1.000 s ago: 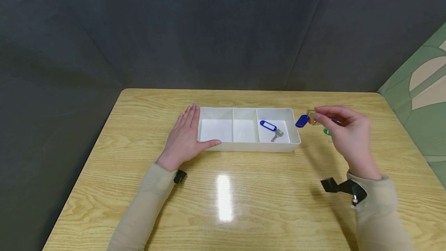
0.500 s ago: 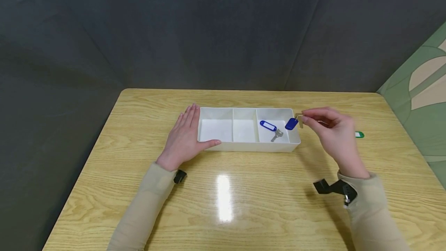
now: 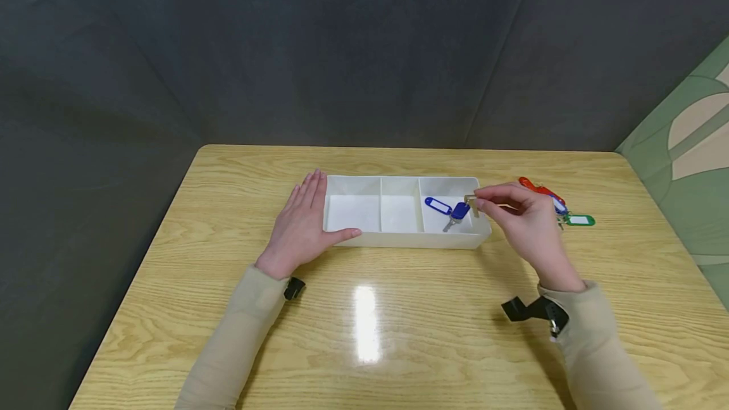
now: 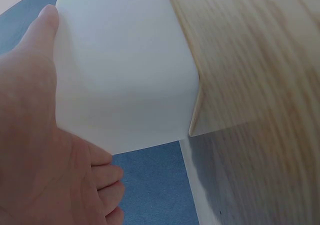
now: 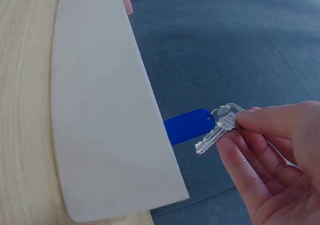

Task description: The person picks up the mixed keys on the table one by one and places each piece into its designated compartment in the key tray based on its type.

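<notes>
A long white tray with three compartments sits on the table. My left hand lies flat along its left end, fingers straight, thumb over the front rim; the left wrist view shows the palm against the tray wall. Between thumb and fingertips, my right hand pinches a silver key by its head. From the key's ring hangs a blue key tag, partly hidden by the tray wall in the right wrist view. It hangs over the right compartment, where another blue-tagged key lies.
Right of the tray, behind my right hand, is a small heap of tagged keys: a red tag, a blue tag and a green tag show. A dark cloth stands behind the table's far edge.
My right hand has moved left from beside the tray, bringing the key and its blue tag over the right compartment. More of the heap shows now. The left hand and tray stay put.
</notes>
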`<action>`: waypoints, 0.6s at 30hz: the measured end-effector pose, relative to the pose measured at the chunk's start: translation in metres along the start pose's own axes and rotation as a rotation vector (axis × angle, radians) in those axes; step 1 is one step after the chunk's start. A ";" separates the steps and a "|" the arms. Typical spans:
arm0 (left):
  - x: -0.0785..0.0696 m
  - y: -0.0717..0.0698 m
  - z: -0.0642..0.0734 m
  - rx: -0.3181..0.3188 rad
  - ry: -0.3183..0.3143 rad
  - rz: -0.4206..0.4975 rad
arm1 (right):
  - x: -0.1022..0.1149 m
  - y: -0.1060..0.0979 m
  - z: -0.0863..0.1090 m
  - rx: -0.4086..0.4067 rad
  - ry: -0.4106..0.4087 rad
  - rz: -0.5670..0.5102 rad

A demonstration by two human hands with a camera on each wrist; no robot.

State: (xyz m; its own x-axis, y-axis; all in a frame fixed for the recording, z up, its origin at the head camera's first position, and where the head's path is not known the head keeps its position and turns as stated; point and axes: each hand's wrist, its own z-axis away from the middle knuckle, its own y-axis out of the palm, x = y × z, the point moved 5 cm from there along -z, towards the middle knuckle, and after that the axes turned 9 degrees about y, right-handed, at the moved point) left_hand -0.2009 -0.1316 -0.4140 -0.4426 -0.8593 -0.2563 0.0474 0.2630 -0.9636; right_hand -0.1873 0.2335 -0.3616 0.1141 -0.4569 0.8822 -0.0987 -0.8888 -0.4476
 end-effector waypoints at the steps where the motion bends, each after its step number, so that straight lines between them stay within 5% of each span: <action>1: 0.000 0.000 0.000 0.001 0.000 -0.001 | -0.001 0.001 0.000 0.005 0.005 0.002; 18: -0.001 -0.001 0.000 0.001 0.005 -0.009 | -0.006 0.016 -0.006 0.087 -0.001 0.060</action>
State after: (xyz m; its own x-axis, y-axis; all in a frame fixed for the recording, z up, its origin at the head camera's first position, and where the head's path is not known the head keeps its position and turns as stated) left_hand -0.2002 -0.1305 -0.4131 -0.4471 -0.8597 -0.2471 0.0444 0.2546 -0.9660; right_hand -0.1953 0.2219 -0.3732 0.1114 -0.5098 0.8531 -0.0194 -0.8594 -0.5110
